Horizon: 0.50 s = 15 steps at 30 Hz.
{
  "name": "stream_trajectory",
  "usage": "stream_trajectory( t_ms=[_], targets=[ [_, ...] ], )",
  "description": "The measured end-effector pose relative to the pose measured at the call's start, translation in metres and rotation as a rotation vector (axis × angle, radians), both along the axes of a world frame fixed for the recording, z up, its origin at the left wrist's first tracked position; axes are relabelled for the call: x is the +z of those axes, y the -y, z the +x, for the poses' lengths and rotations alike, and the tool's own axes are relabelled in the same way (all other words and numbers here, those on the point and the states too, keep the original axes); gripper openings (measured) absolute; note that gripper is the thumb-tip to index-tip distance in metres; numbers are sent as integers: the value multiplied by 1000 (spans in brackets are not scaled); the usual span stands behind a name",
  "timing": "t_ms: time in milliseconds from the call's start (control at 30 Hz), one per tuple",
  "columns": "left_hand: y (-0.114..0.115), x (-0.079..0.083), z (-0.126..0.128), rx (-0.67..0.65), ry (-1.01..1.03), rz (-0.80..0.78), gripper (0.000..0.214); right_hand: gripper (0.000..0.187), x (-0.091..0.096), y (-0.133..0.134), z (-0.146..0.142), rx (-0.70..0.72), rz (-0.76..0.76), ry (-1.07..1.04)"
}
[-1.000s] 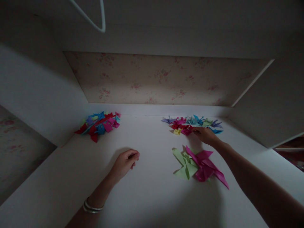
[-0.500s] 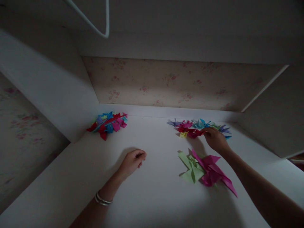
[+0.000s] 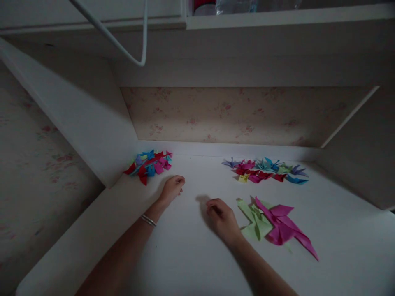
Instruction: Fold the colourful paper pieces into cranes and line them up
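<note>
My left hand (image 3: 173, 189) is loosely closed over the white desktop (image 3: 191, 255), with nothing showing in its curled fingers. The pile of small folded paper pieces (image 3: 150, 167) in red, blue and pink is nearest to it, just beyond. To its right, my right hand (image 3: 224, 218) is also curled shut above the surface, and no paper shows in it. Paper cranes (image 3: 262, 176) of several colours lie in rough rows at the back right. Beside my right hand lie a large light-green folded paper piece (image 3: 257, 224) and a large magenta paper crane (image 3: 284, 226), overlapping.
A white cable loop (image 3: 142, 61) hangs at the upper left. Overhead runs a shelf edge (image 3: 277, 20) with clear plastic items above it. White side panels (image 3: 77, 102) flank the desktop, and floral wallpaper (image 3: 228, 115) covers the back.
My right hand has left the back-right cranes and come left and nearer to the middle. The left hand has moved slightly farther forward. The camera view has tilted up.
</note>
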<state>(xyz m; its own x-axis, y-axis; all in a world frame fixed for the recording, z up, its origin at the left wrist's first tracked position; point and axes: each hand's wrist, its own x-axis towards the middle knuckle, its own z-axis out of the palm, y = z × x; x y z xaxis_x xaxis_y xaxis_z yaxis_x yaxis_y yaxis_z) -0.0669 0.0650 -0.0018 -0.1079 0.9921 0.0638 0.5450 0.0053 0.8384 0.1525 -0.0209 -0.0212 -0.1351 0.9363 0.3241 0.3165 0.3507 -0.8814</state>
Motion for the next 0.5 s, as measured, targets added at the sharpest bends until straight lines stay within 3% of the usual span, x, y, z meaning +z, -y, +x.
stream_trajectory(
  t_ms=[67,167,300,500],
  targets=[
    [-22,8,-15,81,-153,57,15,15,0,-4,-8,18,19,31],
    [-42,17,-33,192,-367,118,23,15,0,-7,-4,20,11,64],
    [-53,16,-38,282,-573,121,33,14,-3,-8,5,-8,-95,0],
    [-59,8,-35,278,-747,95,31,14,-14,-13,5,12,-191,-85]
  ],
)
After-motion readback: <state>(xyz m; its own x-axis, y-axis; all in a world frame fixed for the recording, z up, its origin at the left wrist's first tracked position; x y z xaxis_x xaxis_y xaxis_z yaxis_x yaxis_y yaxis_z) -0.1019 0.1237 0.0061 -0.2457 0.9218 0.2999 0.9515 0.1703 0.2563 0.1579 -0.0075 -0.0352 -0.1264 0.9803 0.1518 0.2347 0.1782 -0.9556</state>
